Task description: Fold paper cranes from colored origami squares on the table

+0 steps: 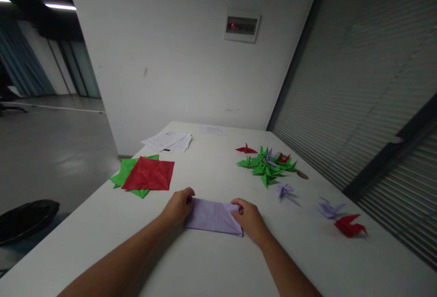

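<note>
on my feed the folded lilac paper lies flat on the white table, near the front edge and about midway across it, between the two hands. the left hand sits at the paper's left end with its fingers curled down over the edge, gripping it. the right hand is at the right end, thumb and fingers pinched on the upper right corner. both forearms reach in from the bottom of the view.

to the left, further back, i see a creased red sheet lying on top of a few green sheets at the table's left edge. behind those is a loose stack of white printed papers.

to the right and back is a heap of green folded cranes with a few lilac and red ones mixed in, and a single red crane just behind it. nearer, well apart from the right hand, a lilac crane stands alone, then a second lilac crane, and a red one by the right edge.

a small panel hangs on the white wall behind the table, and slatted blinds run along the right.
</note>
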### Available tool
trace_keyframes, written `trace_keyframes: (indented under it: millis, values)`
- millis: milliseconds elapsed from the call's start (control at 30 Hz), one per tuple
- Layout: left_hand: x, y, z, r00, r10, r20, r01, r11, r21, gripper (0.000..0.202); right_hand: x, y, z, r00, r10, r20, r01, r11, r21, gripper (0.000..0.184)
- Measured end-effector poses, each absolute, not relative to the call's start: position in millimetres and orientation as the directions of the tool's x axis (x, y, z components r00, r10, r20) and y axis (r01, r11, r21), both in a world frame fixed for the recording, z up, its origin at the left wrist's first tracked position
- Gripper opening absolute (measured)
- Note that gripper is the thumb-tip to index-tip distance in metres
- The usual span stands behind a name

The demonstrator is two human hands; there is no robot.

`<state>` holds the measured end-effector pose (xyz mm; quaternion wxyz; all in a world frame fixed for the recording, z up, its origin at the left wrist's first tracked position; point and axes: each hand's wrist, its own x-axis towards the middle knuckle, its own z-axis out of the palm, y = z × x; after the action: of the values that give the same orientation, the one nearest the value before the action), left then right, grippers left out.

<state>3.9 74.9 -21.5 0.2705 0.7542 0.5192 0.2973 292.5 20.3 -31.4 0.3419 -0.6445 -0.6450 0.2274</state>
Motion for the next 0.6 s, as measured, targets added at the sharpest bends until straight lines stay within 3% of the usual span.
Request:
trace_keyframes:
  millis: [600]
  values:
    - [3.9, 73.8, -19.6, 0.28, 0.946, 0.163, 0.652, -0.312, 0.691, 0.02, 291.4, 20.8, -29.7, 0.081, 0.985, 0.153, 0.683, 0.057, -0.728, 0.033]
